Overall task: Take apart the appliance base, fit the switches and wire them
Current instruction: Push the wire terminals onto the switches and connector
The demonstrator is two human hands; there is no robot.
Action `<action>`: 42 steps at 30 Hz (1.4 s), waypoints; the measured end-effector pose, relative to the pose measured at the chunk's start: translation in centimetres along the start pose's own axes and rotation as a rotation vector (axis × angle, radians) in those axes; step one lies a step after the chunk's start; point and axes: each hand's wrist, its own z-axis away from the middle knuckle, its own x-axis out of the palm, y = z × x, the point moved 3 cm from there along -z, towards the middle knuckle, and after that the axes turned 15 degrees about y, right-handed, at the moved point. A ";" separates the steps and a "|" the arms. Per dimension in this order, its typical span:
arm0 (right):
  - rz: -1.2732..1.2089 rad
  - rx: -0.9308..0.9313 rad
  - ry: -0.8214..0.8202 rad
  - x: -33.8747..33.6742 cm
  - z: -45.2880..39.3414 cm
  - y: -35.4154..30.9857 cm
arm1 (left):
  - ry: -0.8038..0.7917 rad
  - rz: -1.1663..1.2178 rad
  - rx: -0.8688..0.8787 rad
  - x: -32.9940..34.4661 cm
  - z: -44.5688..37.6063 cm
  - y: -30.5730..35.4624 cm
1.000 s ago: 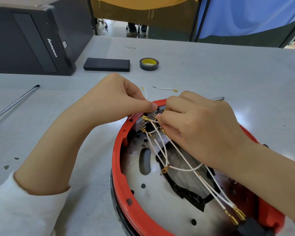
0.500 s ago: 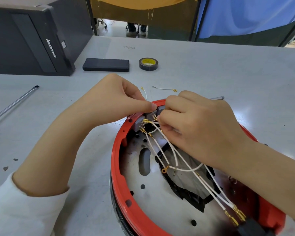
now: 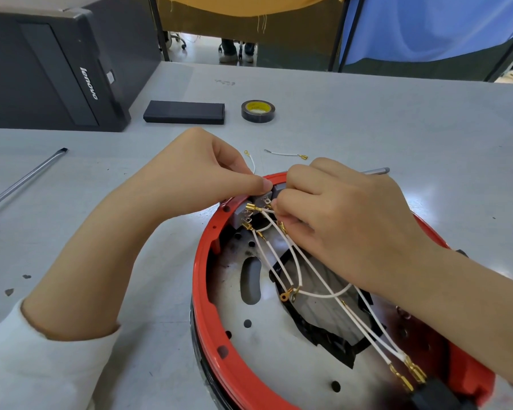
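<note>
At the base's (image 3: 203,294) far rim, I'm wiring switches (image 3: 251,209).
Left hand (image 3: 196,176) pinches the rim to steady it; right hand (image 3: 338,220) pinches a wire (image 3: 282,236), feeding its terminal.

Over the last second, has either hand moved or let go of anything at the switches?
Barely. The right hand keeps pinching a white wire at the grey switches, and the wire loop under it has shifted slightly. The left hand still braces the switches at the red base rim. Nothing was let go. The tape roll and loose wire have not moved.
</note>
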 end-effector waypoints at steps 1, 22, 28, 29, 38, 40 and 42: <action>-0.001 0.004 -0.004 0.0 0.0 0.0 | 0.000 0.003 -0.001 0.0 0.0 0.0; -0.023 0.027 -0.005 0.1 -0.1 0.0 | 0.000 0.022 -0.006 -0.1 -0.1 0.0; -0.051 0.047 -0.028 0.1 -0.1 0.2 | -0.008 0.036 -0.008 0.1 -0.1 -0.1; -0.070 0.072 -0.023 0.1 -0.1 0.2 | -0.011 0.039 -0.008 0.1 -0.1 -0.1; -0.273 0.265 -0.094 0.4 0.3 0.9 | -0.014 0.045 0.021 0.0 0.0 -0.1; -0.276 0.283 -0.122 0.2 0.4 1.2 | 0.004 0.078 0.015 0.2 0.1 0.1; -0.265 0.303 -0.144 0.0 0.2 1.6 | 0.035 0.110 0.004 0.7 0.2 0.3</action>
